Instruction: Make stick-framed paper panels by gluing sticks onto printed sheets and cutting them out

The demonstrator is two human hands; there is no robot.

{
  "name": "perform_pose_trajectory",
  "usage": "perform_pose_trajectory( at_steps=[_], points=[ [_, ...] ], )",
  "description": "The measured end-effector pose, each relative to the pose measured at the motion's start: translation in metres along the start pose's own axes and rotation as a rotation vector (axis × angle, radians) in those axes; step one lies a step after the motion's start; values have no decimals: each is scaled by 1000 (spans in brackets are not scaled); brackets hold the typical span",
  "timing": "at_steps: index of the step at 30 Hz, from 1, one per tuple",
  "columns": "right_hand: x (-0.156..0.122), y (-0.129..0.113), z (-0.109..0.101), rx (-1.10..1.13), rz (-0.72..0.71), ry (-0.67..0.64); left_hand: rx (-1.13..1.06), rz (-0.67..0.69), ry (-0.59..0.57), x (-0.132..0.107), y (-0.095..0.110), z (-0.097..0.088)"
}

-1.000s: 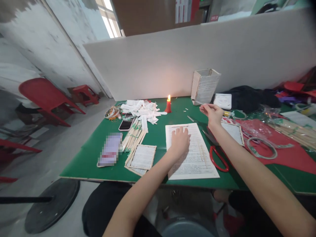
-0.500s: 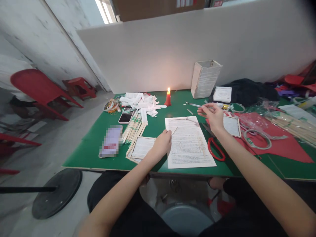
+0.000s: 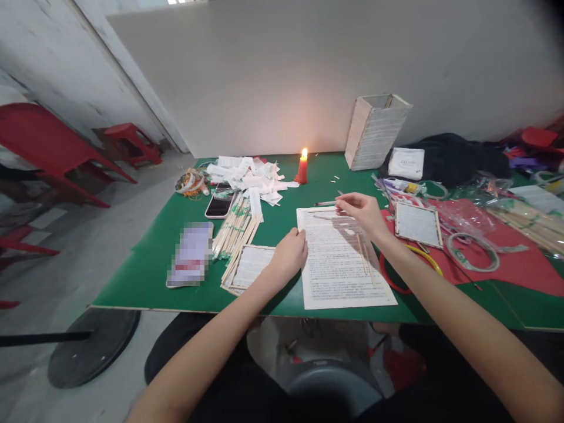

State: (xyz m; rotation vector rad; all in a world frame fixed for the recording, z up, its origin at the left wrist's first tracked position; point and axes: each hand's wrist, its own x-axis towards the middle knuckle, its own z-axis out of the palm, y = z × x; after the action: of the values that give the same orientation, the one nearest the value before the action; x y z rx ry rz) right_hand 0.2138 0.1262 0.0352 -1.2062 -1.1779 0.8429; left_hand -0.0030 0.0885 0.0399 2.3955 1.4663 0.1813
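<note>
I cannot tell whether the left hand grips the printed sheet; farther off, the right hand pinches a slender pen-like tool pointing left along the sheet's far edge, a lit candle beyond

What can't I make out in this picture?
All in the head view:
Left hand: its own back hides anything it may pinch.
Printed sheet: text too small to read.
Red scissor handle: right forearm hides the rest.
Red chair: cut off by left edge.
</note>
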Motion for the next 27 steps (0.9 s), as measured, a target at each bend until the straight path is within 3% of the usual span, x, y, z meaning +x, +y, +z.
perform_pose_trajectory(
  at_steps=[7,11,15,22,27],
  points=[
    [5,8,15,-216,-114,-40,-106,39,-4,-1,-10,-6],
    [5,6,21,-260,-131,-9,-205,172,98,1,-19,-6],
    [7,6,22,-258,-149,12,-223,300,8,3,-25,-2],
    [6,6,19,-357,-199,-16,-254,251,-18,1,-29,3],
    [2,2,22,-419,-247,-51,-252,309,15,6,-41,10]
  ],
)
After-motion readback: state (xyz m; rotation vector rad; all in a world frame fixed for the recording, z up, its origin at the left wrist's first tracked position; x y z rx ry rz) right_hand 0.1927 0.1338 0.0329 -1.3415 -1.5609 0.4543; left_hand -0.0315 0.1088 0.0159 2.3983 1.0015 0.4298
